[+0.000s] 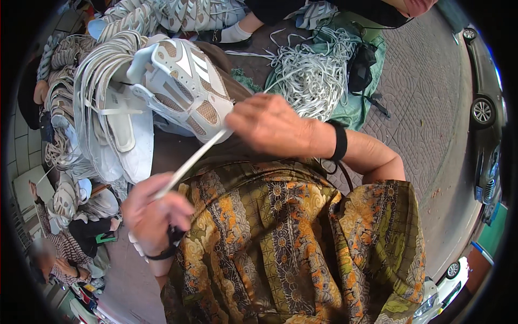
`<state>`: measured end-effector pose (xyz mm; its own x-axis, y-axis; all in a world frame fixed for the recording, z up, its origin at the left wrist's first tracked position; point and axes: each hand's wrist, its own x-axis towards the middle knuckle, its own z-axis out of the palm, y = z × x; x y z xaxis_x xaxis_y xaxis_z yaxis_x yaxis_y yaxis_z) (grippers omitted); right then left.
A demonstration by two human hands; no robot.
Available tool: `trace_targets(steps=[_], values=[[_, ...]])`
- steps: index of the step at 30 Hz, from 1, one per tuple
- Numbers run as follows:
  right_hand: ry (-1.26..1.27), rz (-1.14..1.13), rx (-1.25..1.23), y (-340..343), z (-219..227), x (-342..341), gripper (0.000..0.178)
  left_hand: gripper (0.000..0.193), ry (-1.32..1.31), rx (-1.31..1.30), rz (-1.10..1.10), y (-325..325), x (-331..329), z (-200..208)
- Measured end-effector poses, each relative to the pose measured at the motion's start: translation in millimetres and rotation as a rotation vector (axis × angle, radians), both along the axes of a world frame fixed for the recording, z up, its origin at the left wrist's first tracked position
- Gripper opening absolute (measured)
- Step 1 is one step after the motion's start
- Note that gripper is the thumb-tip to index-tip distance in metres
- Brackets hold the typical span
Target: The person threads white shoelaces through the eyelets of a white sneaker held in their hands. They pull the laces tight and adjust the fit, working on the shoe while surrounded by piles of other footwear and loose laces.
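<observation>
The sneaker (181, 89) by the right hand (270, 127) is white with tan mesh panels. The shoelace (189, 162) running to the left hand (154, 213) is white.

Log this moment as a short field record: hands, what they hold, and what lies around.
left hand: gripping the lower end of a white lace
right hand: at the lace's upper end, against the sneaker
sneaker: white and tan, resting on the lap
lace state: stretched straight between the hands
lace pile: loose white laces on a green cloth
more sneakers: heaped beyond
cars: parked at right
</observation>
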<state>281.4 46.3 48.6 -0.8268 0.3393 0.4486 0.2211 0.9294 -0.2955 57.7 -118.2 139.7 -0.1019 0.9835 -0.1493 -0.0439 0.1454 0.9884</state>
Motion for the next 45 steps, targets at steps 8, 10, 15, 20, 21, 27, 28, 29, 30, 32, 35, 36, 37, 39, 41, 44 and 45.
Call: trace_targets(steps=[8,10,15,20,21,27,28,29,30,32,35,36,37,39,41,44,45], values=[[-0.232,-0.692,-0.115,93,-119,140,0.02,0.042,0.02,0.58,0.837,-140,-152,36],[-0.11,-0.791,-0.078,114,-133,182,0.019,0.042,-0.035,0.624,0.558,-228,-250,19],[-0.213,-0.883,-0.044,148,-125,236,0.015,0.044,0.353,0.391,1.288,-348,-379,2],[0.153,-0.932,-0.086,168,-54,202,0.016,0.048,0.626,0.183,1.437,-396,-419,-8],[0.119,-0.895,-0.058,163,-43,194,0.016,0.048,0.707,0.159,1.385,-378,-414,-16],[-0.182,-0.335,-0.34,102,-108,104,0.04,0.051,0.844,0.168,1.29,-305,-359,6],[-0.184,-0.178,-0.239,90,-122,84,0.046,0.052,0.785,0.204,1.337,-324,-367,8],[-0.172,-0.114,-0.288,83,-136,70,0.051,0.053,0.72,0.245,1.368,-331,-371,9],[-0.159,-0.051,-0.337,78,-147,61,0.056,0.053,0.718,0.211,1.394,-341,-374,9],[-0.468,-0.019,-0.758,71,-154,46,0.042,0.054,0.712,0.146,1.44,-352,-376,9],[-0.524,0.052,-0.597,70,-220,58,0.022,0.047,0.68,0.192,1.555,-391,-387,1],[-0.485,0.039,-0.497,72,-236,72,0.019,0.046,0.655,0.201,1.594,-402,-390,-4],[-0.499,-0.115,-0.5,72,-232,86,0.017,0.042,0.655,0.219,1.575,-417,-393,-5],[-0.477,-0.424,-0.447,82,-263,150,0.014,0.043,0.762,0.175,1.581,-438,-396,-12],[-0.293,-0.622,-0.444,65,-237,216,0.014,0.044,0.805,0.15,1.58,-436,-398,-33],[-0.395,-0.601,-0.47,22,-192,267,0.013,0.048,0.729,0.124,1.512,-398,-400,-59],[-0.36,-0.615,-0.444,6,-187,264,0.013,0.049,0.674,0.123,1.46,-388,-403,-59]])
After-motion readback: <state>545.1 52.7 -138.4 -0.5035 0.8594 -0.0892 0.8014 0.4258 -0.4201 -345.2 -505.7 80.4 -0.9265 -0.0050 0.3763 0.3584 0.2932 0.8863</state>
